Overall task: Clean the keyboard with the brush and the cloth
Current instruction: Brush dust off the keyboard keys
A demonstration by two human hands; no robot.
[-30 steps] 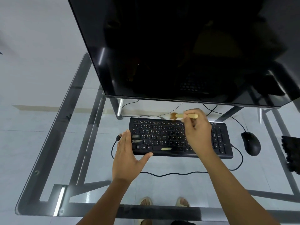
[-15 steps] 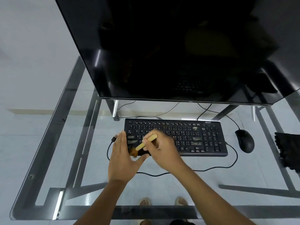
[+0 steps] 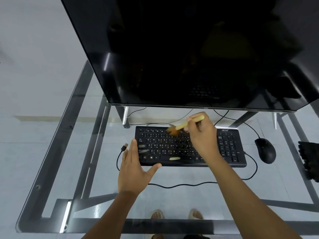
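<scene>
A black keyboard [image 3: 231, 147] lies on the glass desk below the monitor. My right hand [image 3: 202, 137] is closed around a small brush [image 3: 188, 124] with a pale wooden handle; its brown bristles touch the upper key rows left of centre. My left hand [image 3: 134, 168] rests flat with fingers spread against the keyboard's left end, thumb along the front edge. A dark cloth [image 3: 309, 161] lies at the desk's right edge, partly cut off by the frame.
A large black monitor [image 3: 189, 52] hangs over the back of the desk. A black mouse [image 3: 265, 150] sits right of the keyboard. The keyboard cable [image 3: 181, 185] loops across the glass [image 3: 51, 161] in front, its USB plug [image 3: 124, 147] loose at the left.
My right hand has swept the brush from the keyboard's lower left corner up to the top rows near the centre. My left hand has stayed at the left end.
</scene>
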